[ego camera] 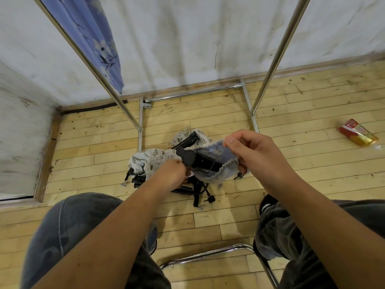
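Bare home room: worn wooden floor [208, 222]; stained white wall [187, 38]; metal clothes rack [193, 93].

black clip [195, 160] one end: hidden in blue knit cloth [218, 151] | red packet [357, 132] print: too small

Red-yellow packet [357, 132], chrome rack frame [193, 93], blue hanging cloth [91, 38]

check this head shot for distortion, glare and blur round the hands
Head view: the wide lens splays the rack poles outward; light is soft, shadows faint; the chrome chair frame glints; the left hand, right hand and blue knit cloth look slightly soft, the black clip dark with little detail.
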{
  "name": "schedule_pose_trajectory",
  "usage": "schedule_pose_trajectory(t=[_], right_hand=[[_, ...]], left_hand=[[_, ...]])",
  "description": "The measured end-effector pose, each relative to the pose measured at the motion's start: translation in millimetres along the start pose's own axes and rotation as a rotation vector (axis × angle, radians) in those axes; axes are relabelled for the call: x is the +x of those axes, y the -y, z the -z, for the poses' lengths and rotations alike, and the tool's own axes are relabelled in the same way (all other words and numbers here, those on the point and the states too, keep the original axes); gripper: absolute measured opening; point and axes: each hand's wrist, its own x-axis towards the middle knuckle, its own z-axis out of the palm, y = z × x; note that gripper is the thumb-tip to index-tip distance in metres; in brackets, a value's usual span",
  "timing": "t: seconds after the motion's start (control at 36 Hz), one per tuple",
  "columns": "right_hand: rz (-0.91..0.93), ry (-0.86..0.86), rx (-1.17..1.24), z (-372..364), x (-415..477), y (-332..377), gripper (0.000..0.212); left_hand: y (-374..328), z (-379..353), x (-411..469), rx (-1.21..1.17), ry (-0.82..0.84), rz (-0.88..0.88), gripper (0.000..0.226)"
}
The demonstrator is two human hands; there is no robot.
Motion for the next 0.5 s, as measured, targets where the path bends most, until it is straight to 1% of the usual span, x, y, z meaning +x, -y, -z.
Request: schedule_pose_trajectory(t=[0.08,0.25,0.31,0.39,0.5], right_hand=[[0.018,0.005,-0.041,0,-1,1,0.02],[-0.021,-0.023,-0.042,1,1,0,0.02],[-0.047,-0.052,-0.09,1,3,-3,0.021],[-0.086,-0.1,-0.181,1,5,-8,0.024],[-0.154,-0.147,-0.201,1,7,-13,0.027]], left_hand=[[1,0,-1,-0.008,0.009,-0.048,0.031],[0,-2,-3,0.001,-0.031,-0.152,0.031],[-1,-1,-6,-0.004,-0.051,-0.192,0.029],[-3,0,-9,-0.002,-0.076,-0.244,0.033],[-5,0,-11,-0.036,-0.102,-0.29,0.024]])
